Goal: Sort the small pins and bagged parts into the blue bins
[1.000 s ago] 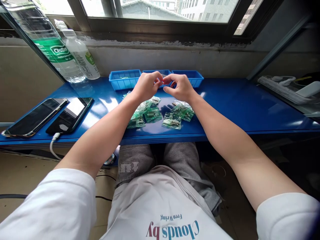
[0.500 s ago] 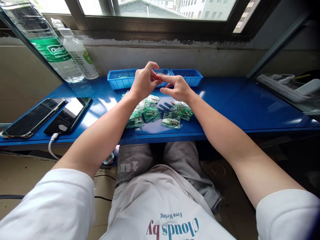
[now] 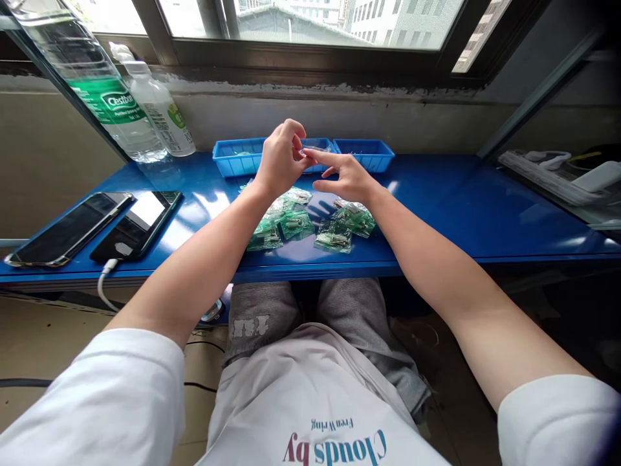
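Two hands meet above the far middle of the blue surface (image 3: 436, 194), and between them I see a small clear item (image 3: 307, 151), too small and blurred for me to name. My left hand (image 3: 280, 158) is raised, its thumb and forefinger closed in a tight grip on that item; the other fingers curl above. My right hand (image 3: 347, 176) is open, forefinger stretched out so its tip touches the item from the right; it holds nothing that I can make out.

Just beneath the hands lies a loose heap of small clear packets (image 3: 310, 220) with green parts inside; I cannot read any print on them. Behind the hands stand three blue trays (image 3: 237, 155) in a row against the wall; the middle one is mostly hidden by my hands, and their contents are hard to tell.

Far left, a large water bottle (image 3: 92, 84) shows a green label reading "Cestbon"; its top is cut off by the frame. A smaller bottle (image 3: 160, 110) beside it carries fine print I cannot read. Two phones (image 3: 97, 223) lie side by side near the left edge, the nearer one plugged into a white cable (image 3: 104, 281). On my white shirt (image 3: 334, 414), upside-down writing reads "Clouds by" and "Free Wring".
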`<action>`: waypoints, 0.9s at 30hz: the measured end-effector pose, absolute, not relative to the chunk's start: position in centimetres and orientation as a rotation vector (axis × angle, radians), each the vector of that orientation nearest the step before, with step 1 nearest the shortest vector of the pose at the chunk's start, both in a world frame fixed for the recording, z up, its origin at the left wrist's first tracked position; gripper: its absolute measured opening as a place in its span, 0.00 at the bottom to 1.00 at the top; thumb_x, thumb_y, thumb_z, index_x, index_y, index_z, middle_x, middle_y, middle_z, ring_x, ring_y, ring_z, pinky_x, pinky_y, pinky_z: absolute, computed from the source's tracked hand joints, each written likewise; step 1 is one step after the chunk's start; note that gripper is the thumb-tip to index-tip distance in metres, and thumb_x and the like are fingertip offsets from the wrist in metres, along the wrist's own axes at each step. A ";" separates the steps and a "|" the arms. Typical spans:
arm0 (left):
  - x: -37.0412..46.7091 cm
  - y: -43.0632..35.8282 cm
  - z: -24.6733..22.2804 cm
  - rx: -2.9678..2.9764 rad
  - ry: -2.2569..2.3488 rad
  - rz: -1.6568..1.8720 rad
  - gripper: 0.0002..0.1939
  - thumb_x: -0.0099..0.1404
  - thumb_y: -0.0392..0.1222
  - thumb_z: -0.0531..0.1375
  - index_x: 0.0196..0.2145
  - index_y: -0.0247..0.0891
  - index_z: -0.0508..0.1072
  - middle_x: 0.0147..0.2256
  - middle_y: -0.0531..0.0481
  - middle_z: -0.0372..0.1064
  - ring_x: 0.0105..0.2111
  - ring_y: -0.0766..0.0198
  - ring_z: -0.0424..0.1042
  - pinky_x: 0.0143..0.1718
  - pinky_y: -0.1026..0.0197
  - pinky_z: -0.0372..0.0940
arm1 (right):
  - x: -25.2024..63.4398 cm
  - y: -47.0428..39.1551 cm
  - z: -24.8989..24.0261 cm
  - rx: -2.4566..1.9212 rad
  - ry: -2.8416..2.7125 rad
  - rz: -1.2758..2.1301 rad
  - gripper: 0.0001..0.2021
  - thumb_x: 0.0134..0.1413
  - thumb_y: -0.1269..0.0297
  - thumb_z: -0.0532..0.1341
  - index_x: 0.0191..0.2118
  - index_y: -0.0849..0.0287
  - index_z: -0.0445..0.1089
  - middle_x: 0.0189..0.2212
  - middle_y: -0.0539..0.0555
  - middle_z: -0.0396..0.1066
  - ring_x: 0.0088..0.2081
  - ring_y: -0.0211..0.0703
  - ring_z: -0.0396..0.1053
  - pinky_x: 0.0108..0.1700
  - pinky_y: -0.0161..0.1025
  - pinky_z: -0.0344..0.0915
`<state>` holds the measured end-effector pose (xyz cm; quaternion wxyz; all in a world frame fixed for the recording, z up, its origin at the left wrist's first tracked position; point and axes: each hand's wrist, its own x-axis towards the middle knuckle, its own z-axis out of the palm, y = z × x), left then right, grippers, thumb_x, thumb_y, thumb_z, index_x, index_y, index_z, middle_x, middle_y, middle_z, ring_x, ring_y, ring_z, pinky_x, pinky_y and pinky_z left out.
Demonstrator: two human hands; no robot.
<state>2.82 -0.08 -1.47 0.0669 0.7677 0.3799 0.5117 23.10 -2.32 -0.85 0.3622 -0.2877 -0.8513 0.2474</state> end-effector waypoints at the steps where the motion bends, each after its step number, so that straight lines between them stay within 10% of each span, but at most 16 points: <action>1: 2.8 -0.2 -1.4 2.316 1.160 1.534 0.19 0.65 0.43 0.69 0.51 0.46 0.70 0.43 0.48 0.70 0.44 0.53 0.80 0.39 0.56 0.72 | 23.1 -2.3 -0.8 -0.744 -2.188 0.642 0.35 0.52 0.56 0.69 0.67 0.49 0.71 0.66 0.53 0.70 0.67 0.66 0.65 0.61 0.58 0.71; 12: 2.5 -1.4 -0.1 2.440 1.401 1.285 0.21 0.60 0.39 0.70 0.51 0.42 0.74 0.48 0.45 0.75 0.43 0.55 0.77 0.46 0.56 0.73 | 23.8 -1.3 -1.0 -0.960 -2.064 0.482 0.36 0.52 0.57 0.66 0.68 0.57 0.71 0.66 0.57 0.70 0.67 0.66 0.66 0.66 0.58 0.68; 18: 1.0 -1.6 1.2 2.415 1.869 0.585 0.17 0.62 0.47 0.67 0.46 0.36 0.81 0.46 0.38 0.78 0.52 0.41 0.74 0.54 0.48 0.70 | 27.2 1.5 -1.4 -1.533 -1.869 0.113 0.46 0.51 0.60 0.66 0.75 0.66 0.57 0.73 0.63 0.57 0.75 0.70 0.49 0.76 0.64 0.47; 27: 1.9 -2.7 1.7 2.241 1.986 0.107 0.16 0.64 0.51 0.68 0.44 0.38 0.84 0.42 0.39 0.80 0.44 0.45 0.78 0.46 0.53 0.73 | 28.1 2.7 -2.3 -1.898 -1.916 0.150 0.48 0.49 0.58 0.68 0.76 0.63 0.54 0.76 0.64 0.48 0.77 0.76 0.37 0.75 0.74 0.40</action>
